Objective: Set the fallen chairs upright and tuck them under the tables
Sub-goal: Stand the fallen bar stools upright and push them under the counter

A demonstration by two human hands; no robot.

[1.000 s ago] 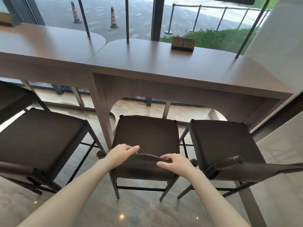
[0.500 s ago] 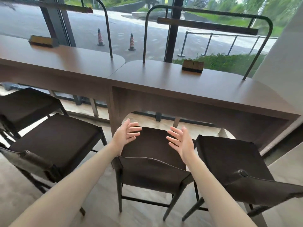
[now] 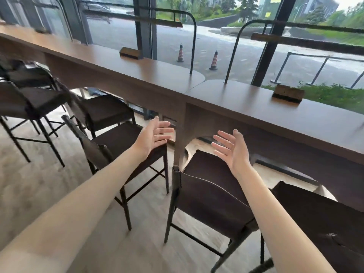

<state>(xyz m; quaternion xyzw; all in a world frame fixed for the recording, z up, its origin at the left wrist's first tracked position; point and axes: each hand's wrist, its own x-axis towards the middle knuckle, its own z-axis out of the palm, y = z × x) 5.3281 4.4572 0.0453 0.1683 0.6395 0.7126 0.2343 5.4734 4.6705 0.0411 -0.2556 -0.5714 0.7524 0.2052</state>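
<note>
A dark brown chair (image 3: 206, 201) stands upright in front of me, its seat pushed partly under the long brown table (image 3: 246, 107). My left hand (image 3: 154, 134) and my right hand (image 3: 231, 148) hover above it with fingers spread, palms facing each other, holding nothing. To its left a second upright chair (image 3: 122, 140) stands at the table, and a third chair (image 3: 315, 217) shows at the lower right. Several more dark chairs (image 3: 33, 99) line the table further left, blurred.
A second table (image 3: 118, 60) joins the first at the left. Small wooden blocks (image 3: 287, 93) and curved black metal rails (image 3: 194, 36) sit on the tabletops. Large windows stand behind. Pale floor (image 3: 39, 184) lies open at the left.
My hands let go of the chair's backrest and lifted, fingers spread. The view has swung left and up, showing more chairs along the table.
</note>
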